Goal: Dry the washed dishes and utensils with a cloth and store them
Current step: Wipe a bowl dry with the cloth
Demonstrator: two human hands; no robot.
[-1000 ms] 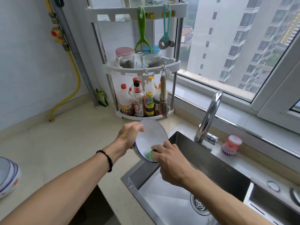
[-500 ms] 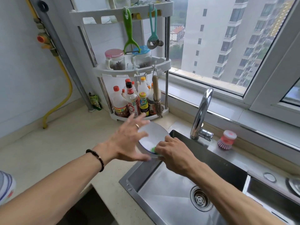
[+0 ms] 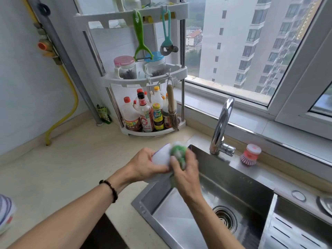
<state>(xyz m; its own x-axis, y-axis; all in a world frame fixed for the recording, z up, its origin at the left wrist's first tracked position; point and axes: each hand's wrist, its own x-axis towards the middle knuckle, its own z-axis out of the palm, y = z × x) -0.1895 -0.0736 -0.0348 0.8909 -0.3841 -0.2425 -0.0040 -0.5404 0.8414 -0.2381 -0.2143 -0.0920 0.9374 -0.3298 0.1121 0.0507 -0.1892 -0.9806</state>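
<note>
A white bowl with a purple rim [image 3: 161, 155] is held over the near left corner of the steel sink [image 3: 239, 178]. My left hand [image 3: 143, 163] grips the bowl from the left side. Against the bowl's right side my right hand [image 3: 185, 169] presses a bunched green cloth [image 3: 177, 152], fingers curled round it. The cloth and bowl are blurred by motion, and much of the bowl is hidden behind both hands.
A stack of striped bowls [image 3: 6, 216] sits at the counter's left edge. A corner rack [image 3: 143, 79] holds bottles, jars and hanging tools. The faucet [image 3: 221, 126] and a pink dish brush [image 3: 250, 154] stand behind the sink. A drain [image 3: 224, 217] lies in the basin.
My left hand let go of the bowl for a moment, then took hold of it again. The bowl has turned, and the green cloth has moved up from its lower edge.
</note>
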